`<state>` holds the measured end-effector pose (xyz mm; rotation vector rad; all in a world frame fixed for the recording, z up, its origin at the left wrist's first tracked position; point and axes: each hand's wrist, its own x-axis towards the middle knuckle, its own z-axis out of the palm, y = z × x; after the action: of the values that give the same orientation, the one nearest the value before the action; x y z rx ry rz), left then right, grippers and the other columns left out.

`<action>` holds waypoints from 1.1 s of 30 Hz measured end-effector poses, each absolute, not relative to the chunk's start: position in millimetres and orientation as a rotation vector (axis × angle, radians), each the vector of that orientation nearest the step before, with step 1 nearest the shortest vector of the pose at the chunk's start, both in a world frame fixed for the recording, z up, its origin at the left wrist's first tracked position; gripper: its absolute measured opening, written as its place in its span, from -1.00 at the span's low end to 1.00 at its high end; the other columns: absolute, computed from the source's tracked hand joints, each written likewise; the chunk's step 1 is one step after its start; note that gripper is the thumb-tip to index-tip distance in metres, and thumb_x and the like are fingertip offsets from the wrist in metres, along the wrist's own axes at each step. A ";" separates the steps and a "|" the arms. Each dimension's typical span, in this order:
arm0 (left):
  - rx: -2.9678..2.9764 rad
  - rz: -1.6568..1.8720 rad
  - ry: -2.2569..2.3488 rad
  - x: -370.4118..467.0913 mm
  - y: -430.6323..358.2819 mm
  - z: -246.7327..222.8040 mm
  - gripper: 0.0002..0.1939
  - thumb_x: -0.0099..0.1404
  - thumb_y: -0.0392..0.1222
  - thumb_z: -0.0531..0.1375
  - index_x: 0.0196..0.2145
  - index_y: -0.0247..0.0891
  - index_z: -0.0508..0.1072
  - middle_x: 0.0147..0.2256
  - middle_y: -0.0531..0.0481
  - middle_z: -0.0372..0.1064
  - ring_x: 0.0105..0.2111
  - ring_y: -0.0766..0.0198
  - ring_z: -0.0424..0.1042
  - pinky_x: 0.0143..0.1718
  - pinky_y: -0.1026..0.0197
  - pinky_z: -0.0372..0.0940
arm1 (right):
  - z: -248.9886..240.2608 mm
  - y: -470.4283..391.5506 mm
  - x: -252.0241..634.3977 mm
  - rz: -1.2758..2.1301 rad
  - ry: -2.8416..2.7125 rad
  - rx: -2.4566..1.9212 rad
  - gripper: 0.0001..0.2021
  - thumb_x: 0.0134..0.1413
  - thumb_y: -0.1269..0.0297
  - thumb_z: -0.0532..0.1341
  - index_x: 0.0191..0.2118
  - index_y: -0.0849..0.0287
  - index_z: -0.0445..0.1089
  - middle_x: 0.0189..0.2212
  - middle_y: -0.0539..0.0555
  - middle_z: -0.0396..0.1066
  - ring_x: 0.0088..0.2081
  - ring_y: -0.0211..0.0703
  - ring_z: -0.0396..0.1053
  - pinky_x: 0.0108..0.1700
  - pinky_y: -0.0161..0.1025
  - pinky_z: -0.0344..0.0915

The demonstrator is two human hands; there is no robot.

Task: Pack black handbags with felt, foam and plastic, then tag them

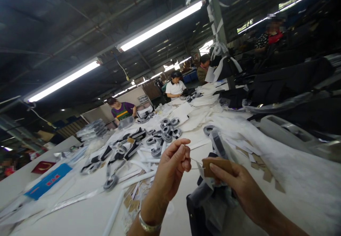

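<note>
My left hand (174, 165), with a bracelet at its wrist, pinches the end of a thin white string (195, 165) near the middle of the view. The string runs right to a brown cardboard tag (220, 166), which my right hand (238, 182) holds between thumb and fingers. Below the tag, a black item wrapped in clear plastic (210, 204) lies on the table. Its lower part runs out of view. A rolled grey strap (209, 129) sits just beyond it.
Rolled straps (166, 129) and black straps cover the table's middle. A blue box (49, 181) lies left. Brown tags (133, 197) are piled beside my left forearm. White sheeting (287, 158) spreads right. People (175, 87) work at the far side, beyond a pillar (220, 26).
</note>
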<state>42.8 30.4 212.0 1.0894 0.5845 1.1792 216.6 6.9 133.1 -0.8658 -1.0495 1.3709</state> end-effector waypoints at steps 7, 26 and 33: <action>0.894 1.214 0.553 53.9 30.3 219.9 -0.80 0.26 -0.19 0.36 -0.20 -0.36 0.54 -0.51 0.15 0.18 -0.61 0.63 0.09 -0.60 0.58 0.07 | 127.2 2.4 204.4 1.674 -0.843 -0.734 -0.39 0.05 0.02 0.39 0.17 0.07 0.25 -0.25 0.02 0.48 -0.29 -0.19 0.41 -0.27 -0.30 0.37; 1.212 1.130 0.559 64.6 6.7 212.0 -0.86 0.37 -0.21 0.24 -0.14 -0.25 0.54 -0.36 0.04 0.41 -0.39 0.41 0.46 -0.30 0.37 0.39 | 128.0 -23.0 216.5 1.386 -1.048 -0.873 -0.67 0.14 0.00 0.33 -0.08 0.10 0.49 -0.45 0.00 0.46 -0.48 -0.24 0.38 -0.49 -0.37 0.28; 1.347 0.967 0.935 19.6 17.1 163.3 -0.67 0.30 -0.03 0.29 -0.04 -0.23 0.47 -0.24 -0.07 0.45 -0.23 0.14 0.53 -0.25 0.17 0.42 | 90.9 -41.2 253.2 1.427 -1.189 -1.229 -0.61 0.08 -0.12 0.31 -0.24 0.13 0.58 -0.59 0.01 0.36 -0.56 -0.23 0.23 -0.57 -0.32 0.11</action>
<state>19.6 17.1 163.3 1.3469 0.9353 0.9675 253.2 -41.2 90.9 -1.2293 -1.1890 1.4265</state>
